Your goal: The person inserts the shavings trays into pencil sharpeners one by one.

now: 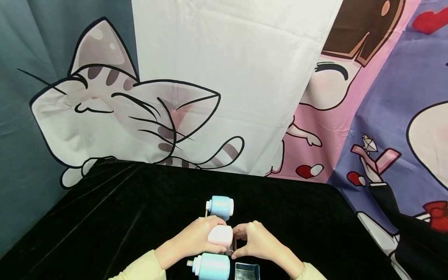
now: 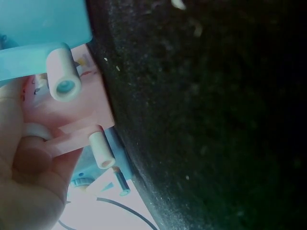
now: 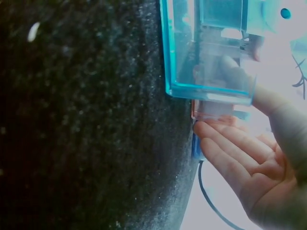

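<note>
From the head, the left hand [image 1: 194, 238] grips a pink device [image 1: 220, 235]; the right hand [image 1: 258, 242] pinches a drawer [image 1: 234, 244] at its end. Blue devices [image 1: 214, 266] flank the left hand; a clear bin [image 1: 258, 273], cut off, sits below the right.

Left wrist: a crank [image 2: 101, 151] juts beyond the fingers.

Right wrist: the bin overlaps the thumb.

Left hand [image 2: 31, 179]: at left edge, gripping the pink device [image 2: 72, 110] beside its crank [image 2: 72, 142]
Crank handle [image 2: 101, 151]: pale tube
Upper blue device [image 2: 43, 19]: cropped, its pale handle [image 2: 61, 69] overlapping the pink one
Lower blue device [image 2: 119, 152]: partly hidden, blue knob [image 2: 122, 183]
Bench [image 2: 206, 120]: black, pale-specked
Cord [image 2: 127, 208]: dark, curved
</note>
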`<action>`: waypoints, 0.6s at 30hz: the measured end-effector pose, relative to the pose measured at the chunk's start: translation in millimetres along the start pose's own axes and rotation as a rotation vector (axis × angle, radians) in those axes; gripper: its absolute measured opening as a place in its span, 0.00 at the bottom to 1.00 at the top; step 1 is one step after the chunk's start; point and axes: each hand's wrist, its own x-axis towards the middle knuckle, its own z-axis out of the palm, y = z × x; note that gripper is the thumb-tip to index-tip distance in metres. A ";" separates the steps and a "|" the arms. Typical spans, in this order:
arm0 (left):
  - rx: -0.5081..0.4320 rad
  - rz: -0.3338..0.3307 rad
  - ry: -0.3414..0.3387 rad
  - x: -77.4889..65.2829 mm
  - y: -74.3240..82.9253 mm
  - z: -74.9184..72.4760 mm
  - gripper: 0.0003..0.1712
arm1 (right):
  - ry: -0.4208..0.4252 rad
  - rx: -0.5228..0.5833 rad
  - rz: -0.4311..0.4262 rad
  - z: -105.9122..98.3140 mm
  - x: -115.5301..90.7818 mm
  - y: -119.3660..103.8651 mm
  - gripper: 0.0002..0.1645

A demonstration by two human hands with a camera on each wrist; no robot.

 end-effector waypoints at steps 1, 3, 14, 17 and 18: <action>0.001 0.001 0.000 0.1 0.0 -0.1 0.27 | 0.000 -0.003 0.003 0.0 0.1 0.0 0.26; 0.002 0.001 0.001 0.6 0.0 -0.3 0.27 | 0.000 -0.005 0.007 -0.2 0.2 -0.1 0.26; 0.002 0.011 0.014 1.2 -0.4 0.3 0.27 | 0.002 -0.019 0.000 -0.7 1.9 -2.6 0.27; -0.003 0.007 0.013 0.9 -0.4 0.6 0.27 | 0.000 -0.019 -0.001 -0.4 2.2 -3.0 0.27; -0.004 0.007 0.013 0.9 -0.4 0.7 0.27 | -0.001 -0.017 0.001 -0.4 2.3 -3.1 0.27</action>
